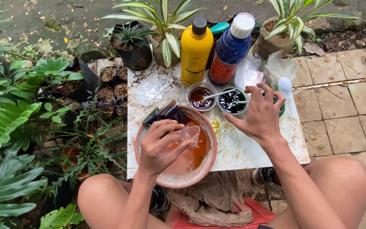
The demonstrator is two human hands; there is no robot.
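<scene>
**Small cup over the bowl, other hand out by the dishes**

Nearest you, your knees frame the worktop [242, 152], with a crumpled sack [217, 203] on the ground between them. Your left hand [159, 146] is pinching a small clear plastic cup [190, 133], tilted over the terracotta bowl [147, 135], which holds brownish-orange liquid with a dark plastic sachet [170, 113] resting at its far rim. Keep that cup low and inside the rim, I'd say, so any drip lands in the bowl rather than on the marbled surface.

Your right hand [259, 114] hangs empty, fingers spread, just above the worktop and beside two small dishes of dark liquid: the white dish [200, 98] and the green dish [230, 101], each with a spoon handle sticking out. Mind those handles; a brush could tip them. A white plastic spoon [285, 87] sits just beyond your fingers.

Further back stand a yellow bottle [195, 51] and a blue bottle [231, 51], close together, with clear plastic bags [259, 72] beside them. Potted plants [136, 46] crowd the far edge and left side.
</scene>
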